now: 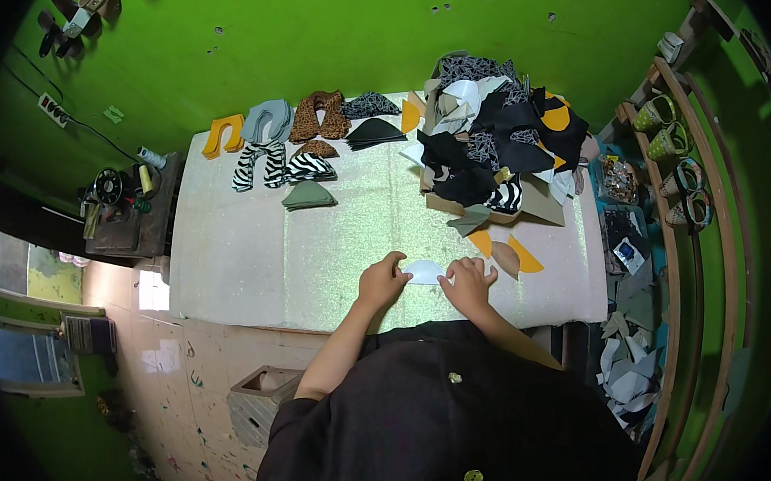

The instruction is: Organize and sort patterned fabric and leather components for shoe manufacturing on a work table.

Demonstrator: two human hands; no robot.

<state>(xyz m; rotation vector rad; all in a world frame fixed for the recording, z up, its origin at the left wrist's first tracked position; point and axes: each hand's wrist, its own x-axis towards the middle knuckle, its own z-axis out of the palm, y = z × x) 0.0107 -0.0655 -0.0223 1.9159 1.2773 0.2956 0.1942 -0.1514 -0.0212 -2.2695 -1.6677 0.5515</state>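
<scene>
A small white half-round piece [424, 272] lies at the near side of the pale table, flat edge toward me. At its left end my left hand [382, 281] pinches the corner between thumb and fingers. My right hand [469, 286] grips the opposite corner the same way, fingers bent. Just right of that hand are yellow offcuts [525, 253] and a tan rounded piece [506, 259]. Whether the white piece is one layer or several, I cannot tell.
Stacked cut pieces include yellow arches [223, 137], zebra-print arches [260, 166], leopard-print arches [319, 117] and green half-rounds [309, 196]. A box [535, 206] heaped with scraps fills the table's far right. Sandals [656, 113] hang on the rack at right. A sewing machine [112, 186] stands left.
</scene>
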